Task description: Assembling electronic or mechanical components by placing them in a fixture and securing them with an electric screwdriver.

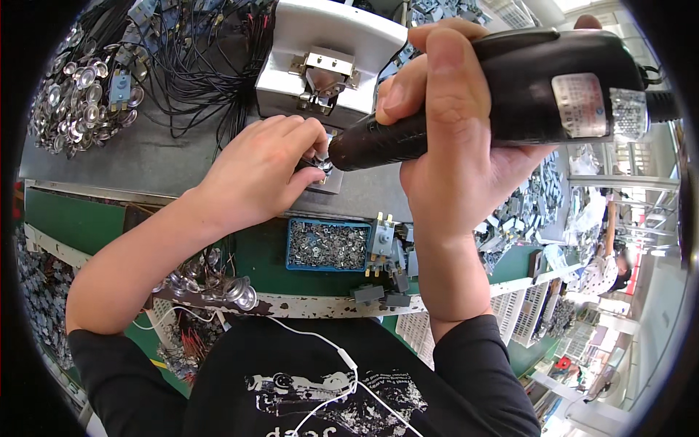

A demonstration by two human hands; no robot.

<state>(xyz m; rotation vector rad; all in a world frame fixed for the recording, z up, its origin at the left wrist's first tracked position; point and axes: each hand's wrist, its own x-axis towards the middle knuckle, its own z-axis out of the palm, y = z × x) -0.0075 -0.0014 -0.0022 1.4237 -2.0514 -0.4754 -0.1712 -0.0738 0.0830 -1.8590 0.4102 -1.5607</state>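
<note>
Right hand (451, 109): grip wrapped around a black power tool (520, 91), nose at a small metal piece (327, 164); left hand (266, 167): grip narrow on that piece, partly hidden by fingers, near the front edge of the grey counter (156, 171). White housing (335, 25) close behind; blue tray (289, 247) just past the front edge; open strip of counter at left, bounded behind by black cables (240, 84) and heaped silvery discs (84, 102).
</note>
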